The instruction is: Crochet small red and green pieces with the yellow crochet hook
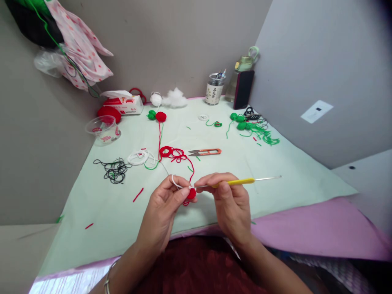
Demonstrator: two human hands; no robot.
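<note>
Between the fingertips of my left hand [168,202] is a small red crochet piece [191,193], with white stitches at its upper edge. White yarn [174,181] loops over the left index finger and runs back to a loose white coil [141,157]. My right hand [232,204] grips a yellow-handled crochet hook [241,181]. One metal end points left and meets the red piece; the other sticks out to the right. Red yarn [192,173] trails from the piece to a loose red coil [173,153] on the table. The hook's working tip is too small to make out.
Orange thread snips [206,152] lie just beyond my hands. A dark yarn tangle [114,169] and a clear plastic tub [105,132] are at left. Green crochet pieces and yarn [260,132] lie at right. A phone [244,90] leans on a bottle [241,65] at the back.
</note>
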